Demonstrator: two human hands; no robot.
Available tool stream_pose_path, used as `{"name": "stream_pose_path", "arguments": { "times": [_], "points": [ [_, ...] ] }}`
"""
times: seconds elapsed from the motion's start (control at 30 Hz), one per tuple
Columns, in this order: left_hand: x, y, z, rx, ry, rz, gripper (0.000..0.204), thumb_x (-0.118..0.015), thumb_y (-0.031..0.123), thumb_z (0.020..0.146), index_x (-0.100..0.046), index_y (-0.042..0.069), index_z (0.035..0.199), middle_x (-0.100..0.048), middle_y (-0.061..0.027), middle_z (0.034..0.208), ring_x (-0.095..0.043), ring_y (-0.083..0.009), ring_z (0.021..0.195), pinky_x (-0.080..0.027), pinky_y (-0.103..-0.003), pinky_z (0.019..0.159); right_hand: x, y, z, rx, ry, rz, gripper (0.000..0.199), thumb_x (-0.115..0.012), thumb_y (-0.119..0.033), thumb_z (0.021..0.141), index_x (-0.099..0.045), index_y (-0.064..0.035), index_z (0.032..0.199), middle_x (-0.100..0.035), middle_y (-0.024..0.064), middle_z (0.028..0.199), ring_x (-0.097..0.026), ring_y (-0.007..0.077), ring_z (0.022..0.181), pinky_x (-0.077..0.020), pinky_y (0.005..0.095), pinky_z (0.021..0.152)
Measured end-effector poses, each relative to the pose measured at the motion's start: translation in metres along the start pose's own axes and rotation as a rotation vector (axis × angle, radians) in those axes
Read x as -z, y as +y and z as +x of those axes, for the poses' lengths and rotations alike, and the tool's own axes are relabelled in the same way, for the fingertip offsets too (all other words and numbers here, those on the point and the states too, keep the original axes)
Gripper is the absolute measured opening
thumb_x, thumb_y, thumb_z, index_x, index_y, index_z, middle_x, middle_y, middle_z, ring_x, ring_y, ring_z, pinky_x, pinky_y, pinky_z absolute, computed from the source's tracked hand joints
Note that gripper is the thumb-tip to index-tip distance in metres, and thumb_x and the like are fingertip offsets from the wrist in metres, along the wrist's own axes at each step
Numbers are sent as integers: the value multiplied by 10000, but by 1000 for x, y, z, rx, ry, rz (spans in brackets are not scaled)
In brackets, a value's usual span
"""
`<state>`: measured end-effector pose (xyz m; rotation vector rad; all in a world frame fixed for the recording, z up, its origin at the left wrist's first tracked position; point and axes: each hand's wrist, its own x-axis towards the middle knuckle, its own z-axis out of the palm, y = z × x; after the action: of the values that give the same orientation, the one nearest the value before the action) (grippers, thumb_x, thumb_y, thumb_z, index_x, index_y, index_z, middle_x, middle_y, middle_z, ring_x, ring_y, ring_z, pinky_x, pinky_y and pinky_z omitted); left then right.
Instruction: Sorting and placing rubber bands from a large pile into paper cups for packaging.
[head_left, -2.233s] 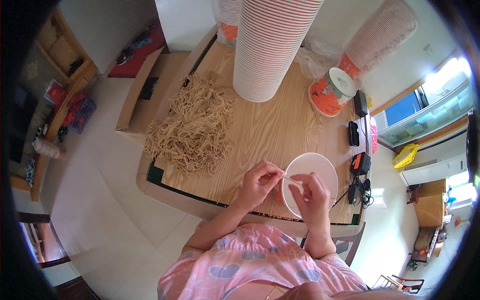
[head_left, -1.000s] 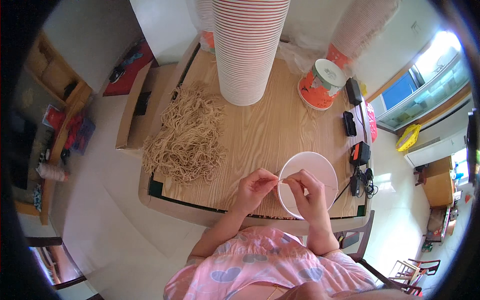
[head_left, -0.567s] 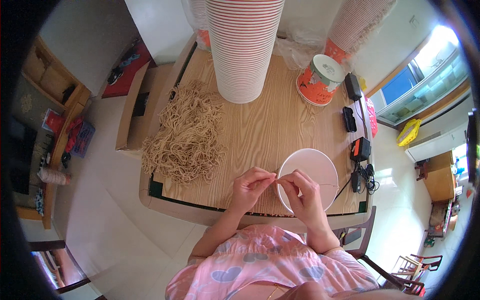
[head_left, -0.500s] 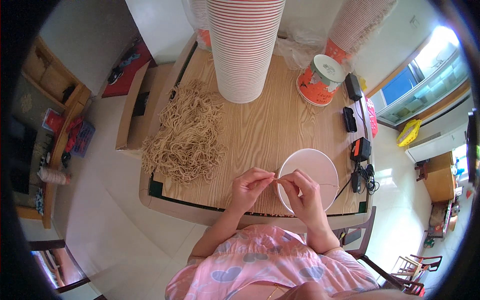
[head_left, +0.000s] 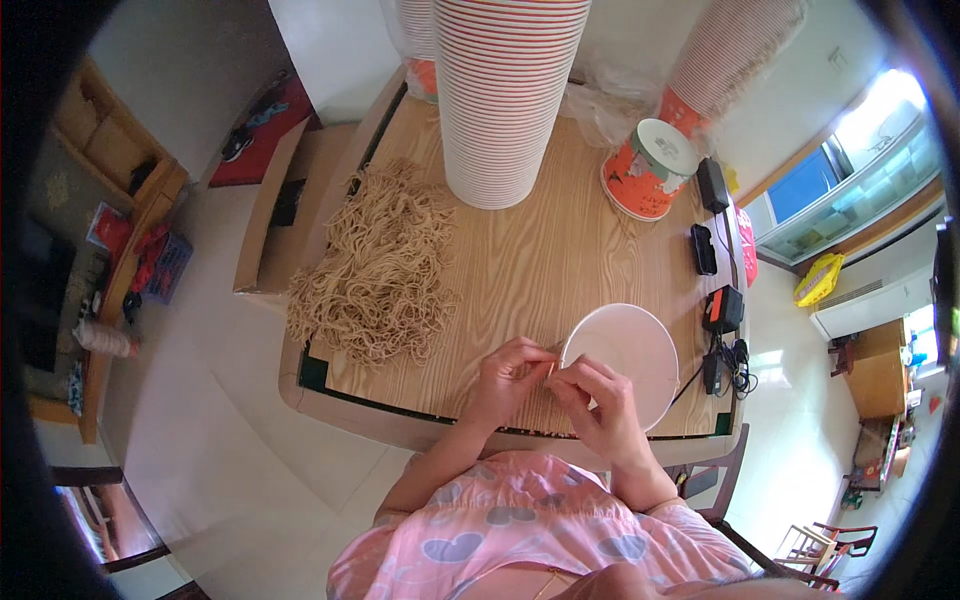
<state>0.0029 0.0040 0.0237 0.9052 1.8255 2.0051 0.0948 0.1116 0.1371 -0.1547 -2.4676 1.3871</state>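
Note:
My left hand (head_left: 513,380) and my right hand (head_left: 598,405) are close together at the left rim of a white paper bucket (head_left: 655,365). Each hand has its fingertips pinched, with a short bit of thin cord (head_left: 555,367) between them. Most of that cord is hidden by my fingers. Inside, the bucket's pale wall and part of its bottom show. To the left on the table lies a large loose heap of tan cord (head_left: 375,270).
A tall stack of white paper buckets (head_left: 510,110) rises at the table's back. Behind right stands an orange printed bucket (head_left: 645,180) upside down. Black adapters (head_left: 722,308) and cables line the right edge. An open cardboard box (head_left: 285,230) stands beside the table's left side.
The thin cord that trailed from my right hand across the bucket no longer shows there. My right hand's fingers have curled lower beside the rim; the whole view has shifted slightly.

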Motion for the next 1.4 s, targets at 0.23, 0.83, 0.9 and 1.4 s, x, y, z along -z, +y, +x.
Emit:
{"name": "stream_pose_path", "arguments": {
  "times": [0.23,0.83,0.9,1.4],
  "points": [
    [-6,8,3,-158,-3,137,160,-676,-23,755,-640,48,894,-622,-82,835,-621,-229,791,-504,-312,698,-8,-1,-2,48,138,84,33,-598,7,812,-606,14,843,-579,87,784,-564,168,703,-456,273,634],
    [1,39,17,-490,-306,525,257,-698,33,706,-602,123,927,-376,-103,1423,-362,-329,1305,-365,-470,991,17,-6,-15,-112,91,572,97,-466,6,852,-482,-3,756,-502,57,734,-466,122,681,-369,241,600],
    [6,41,17,-450,-316,570,237,-700,46,710,-598,121,910,-370,-98,1431,-343,-318,1329,-358,-469,1005,25,-8,-14,-120,194,530,96,-515,-24,832,-481,-19,742,-540,82,748,-480,122,667,-358,233,579],
    [6,38,26,-516,-185,624,236,-689,109,761,-601,104,980,-595,-41,846,-598,-198,863,-346,-441,1051,41,13,-12,-97,-4,-478,164,-699,-114,778,-620,-79,918,-573,87,670,-575,224,570,-455,326,525]
  ]
}}
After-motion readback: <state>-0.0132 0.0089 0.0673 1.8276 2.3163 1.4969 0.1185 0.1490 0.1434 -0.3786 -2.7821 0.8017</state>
